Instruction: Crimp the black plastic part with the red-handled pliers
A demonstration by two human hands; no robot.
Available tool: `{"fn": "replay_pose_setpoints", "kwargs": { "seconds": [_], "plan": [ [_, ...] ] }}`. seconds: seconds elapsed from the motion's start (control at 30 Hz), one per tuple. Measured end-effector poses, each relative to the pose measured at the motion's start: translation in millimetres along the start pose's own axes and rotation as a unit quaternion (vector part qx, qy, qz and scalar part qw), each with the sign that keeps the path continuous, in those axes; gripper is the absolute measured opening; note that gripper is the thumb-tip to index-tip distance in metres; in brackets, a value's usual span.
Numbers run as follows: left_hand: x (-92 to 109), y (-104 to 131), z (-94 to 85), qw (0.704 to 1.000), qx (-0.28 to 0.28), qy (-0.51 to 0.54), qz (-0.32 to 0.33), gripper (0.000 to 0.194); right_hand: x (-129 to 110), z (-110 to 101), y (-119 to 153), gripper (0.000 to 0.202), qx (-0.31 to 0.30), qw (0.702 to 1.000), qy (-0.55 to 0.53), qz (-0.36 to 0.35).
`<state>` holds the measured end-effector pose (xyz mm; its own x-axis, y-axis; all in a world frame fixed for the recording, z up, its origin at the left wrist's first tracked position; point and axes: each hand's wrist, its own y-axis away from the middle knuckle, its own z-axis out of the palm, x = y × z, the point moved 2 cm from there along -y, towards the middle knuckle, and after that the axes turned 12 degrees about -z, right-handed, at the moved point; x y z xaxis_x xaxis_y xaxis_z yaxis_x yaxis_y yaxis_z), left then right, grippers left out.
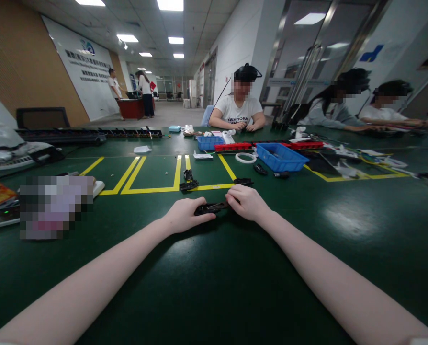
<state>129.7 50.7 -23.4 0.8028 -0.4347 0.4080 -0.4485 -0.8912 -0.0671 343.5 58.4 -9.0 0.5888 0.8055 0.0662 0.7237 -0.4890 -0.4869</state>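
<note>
My left hand (pixel 185 215) is closed round a black plastic part (pixel 209 208), long and narrow, with its thumb along the near side. At the right end of this part, the fingers of my right hand (pixel 248 203) are pinched together on it; their tips partly hide that end. Just beyond my hands lie several loose black parts, among them a jointed cluster (pixel 188 182) near the left hand and a flat dark piece (pixel 243 181) behind the right knuckles.
Yellow tape (pixel 149 190) marks boxes on the green table (pixel 214 287). Farther back are a blue bin (pixel 281 158), a smaller blue bin (pixel 210 143), a red strip (pixel 233 147) and a white ring (pixel 245 158). A person (pixel 238 105) sits opposite; others sit at the right.
</note>
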Motion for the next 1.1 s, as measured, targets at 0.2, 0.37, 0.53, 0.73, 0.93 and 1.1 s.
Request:
{"fn": "replay_pose_setpoints", "kwargs": {
  "seconds": [0.2, 0.37, 0.53, 0.73, 0.93, 1.1],
  "plan": [
    [0.6, -0.3, 0.3, 1.0, 0.004, -0.015, 0.012, 0.04, -3.9, -1.8, -1.8, 0.031, -0.009, 1.0, 0.01, -0.016],
    [0.7, -0.7, 0.6, 1.0, 0.001, -0.016, 0.011, 0.041, -2.3, 0.4, -1.3, 0.029, -0.008, 1.0, 0.013, -0.014],
    [0.6, -0.7, 0.5, 1.0, 0.001, -0.018, 0.0, 0.042, 0.4, -0.3, -0.8, 0.03, -0.007, 1.0, 0.016, -0.012],
    [1.5, -0.1, -0.3, 1.0, 0.007, -0.018, 0.006, 0.041, 0.7, -2.0, -0.4, 0.03, -0.008, 1.0, 0.019, -0.014],
    [1.1, -0.5, 0.1, 1.0, 0.0, -0.01, 0.003, 0.043, 0.0, -0.1, 0.1, 0.03, -0.008, 1.0, 0.018, -0.021],
    [0.5, -0.9, 0.7, 1.0, 0.002, -0.011, 0.007, 0.042, 2.0, 0.8, 2.2, 0.029, 0.005, 1.0, 0.019, -0.01]
  ]
}}
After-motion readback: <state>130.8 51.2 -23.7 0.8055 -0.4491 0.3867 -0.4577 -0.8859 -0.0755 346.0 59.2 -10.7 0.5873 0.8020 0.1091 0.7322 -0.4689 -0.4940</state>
